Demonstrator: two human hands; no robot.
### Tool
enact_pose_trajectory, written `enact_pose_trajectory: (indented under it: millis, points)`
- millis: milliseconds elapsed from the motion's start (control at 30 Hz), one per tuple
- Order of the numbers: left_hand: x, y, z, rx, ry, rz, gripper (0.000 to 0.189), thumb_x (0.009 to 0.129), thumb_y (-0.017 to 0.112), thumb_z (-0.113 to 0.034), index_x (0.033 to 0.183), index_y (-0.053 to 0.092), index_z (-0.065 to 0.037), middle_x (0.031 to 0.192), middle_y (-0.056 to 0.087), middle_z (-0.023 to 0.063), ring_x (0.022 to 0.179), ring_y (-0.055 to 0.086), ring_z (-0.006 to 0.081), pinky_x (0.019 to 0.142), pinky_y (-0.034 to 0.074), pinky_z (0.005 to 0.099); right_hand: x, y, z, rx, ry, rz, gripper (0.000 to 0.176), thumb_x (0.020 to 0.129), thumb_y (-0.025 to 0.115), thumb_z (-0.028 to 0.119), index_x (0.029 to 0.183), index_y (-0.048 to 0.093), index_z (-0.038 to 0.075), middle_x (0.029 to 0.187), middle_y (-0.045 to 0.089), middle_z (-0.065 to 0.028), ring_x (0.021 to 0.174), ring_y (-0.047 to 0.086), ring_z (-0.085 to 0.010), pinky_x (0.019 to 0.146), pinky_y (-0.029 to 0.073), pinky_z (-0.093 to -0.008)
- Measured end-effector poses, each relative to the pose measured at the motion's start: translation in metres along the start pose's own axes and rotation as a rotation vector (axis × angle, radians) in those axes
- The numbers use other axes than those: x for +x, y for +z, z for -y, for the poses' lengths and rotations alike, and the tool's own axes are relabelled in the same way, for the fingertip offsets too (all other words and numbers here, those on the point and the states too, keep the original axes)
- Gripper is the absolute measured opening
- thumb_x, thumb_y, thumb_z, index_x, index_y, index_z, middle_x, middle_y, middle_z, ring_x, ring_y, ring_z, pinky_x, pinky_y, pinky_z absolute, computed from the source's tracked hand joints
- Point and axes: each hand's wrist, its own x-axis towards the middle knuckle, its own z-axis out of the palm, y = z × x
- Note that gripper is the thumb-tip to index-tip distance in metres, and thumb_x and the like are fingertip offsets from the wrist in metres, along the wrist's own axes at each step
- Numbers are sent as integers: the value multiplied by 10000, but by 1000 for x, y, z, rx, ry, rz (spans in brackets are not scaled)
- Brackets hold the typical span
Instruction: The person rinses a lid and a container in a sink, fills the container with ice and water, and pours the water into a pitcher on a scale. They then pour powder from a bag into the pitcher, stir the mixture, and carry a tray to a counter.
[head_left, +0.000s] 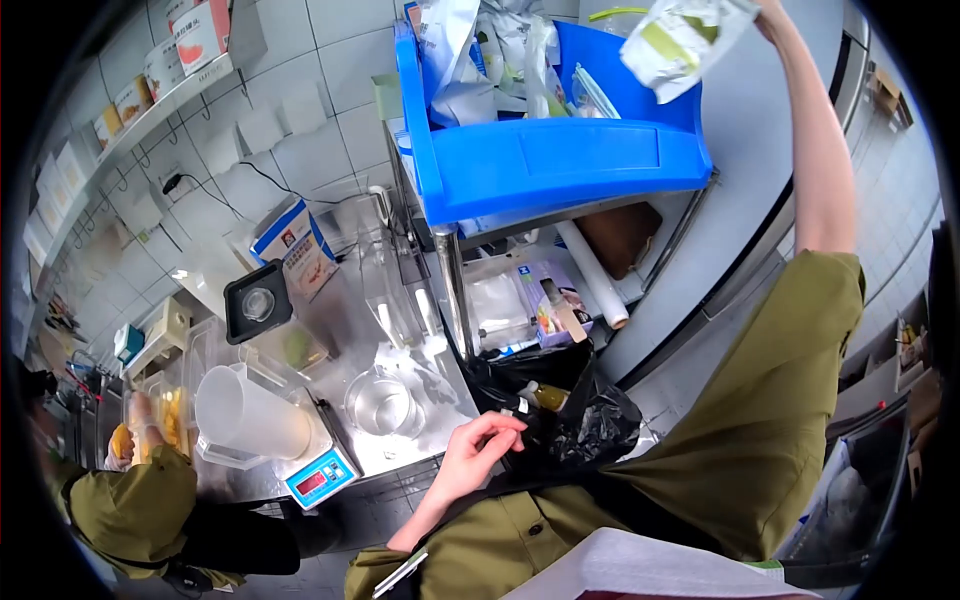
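High at the upper right, my right hand (771, 18) grips the corner of a white and green foil pouch (682, 45), beside a blue plastic bin (560, 158). The top edge of the view cuts off part of that hand. Several other bags (470, 75) stand inside the bin. My left hand (478, 458) is low in the middle, its fingers curled together near a black bin bag (595, 405). A tiny pale bit shows by those fingertips, too small to make out. A bottle with yellowish contents (545, 396) lies in the bin bag.
On the steel counter stand a clear measuring jug (245, 415) on a digital scale (322, 478), a clear bowl (384, 402) and a black-lidded container (258, 302). A co-worker's sleeve (140, 510) is at the left. The metal rack (450, 285) holds the bin.
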Motion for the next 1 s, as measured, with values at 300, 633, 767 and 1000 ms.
enact_pose_trajectory:
  millis: [300,633,767,1000]
  points:
    - [14,-17,1,-11,-44,-197,159,855,467,-58,972,550,12,757,576,53,731,532,97,662,399,208,53,91,-52,-582,-277,198,296,665,521,272,835,651,66,758,627,-157,705,608,-251,656,472,-354]
    - [32,-26,0,-24,-130,-137,164,855,474,-77,977,551,2,775,573,43,754,521,89,690,384,204,84,129,-114,-1076,-219,508,216,603,590,158,748,642,7,788,621,-171,717,605,-271,634,478,-371]
    - [32,-29,1,-10,-129,-141,167,858,476,-89,975,551,3,767,574,42,749,521,89,691,386,206,69,123,-90,-1141,-92,539,221,615,610,193,748,650,20,775,629,-147,705,605,-253,620,484,-356]
    - [25,-32,3,-18,-129,-134,165,859,479,-97,969,551,4,761,577,43,742,523,91,690,393,211,65,125,-72,-1035,-252,293,346,668,601,328,806,644,14,807,630,-152,764,608,-281,666,480,-393]
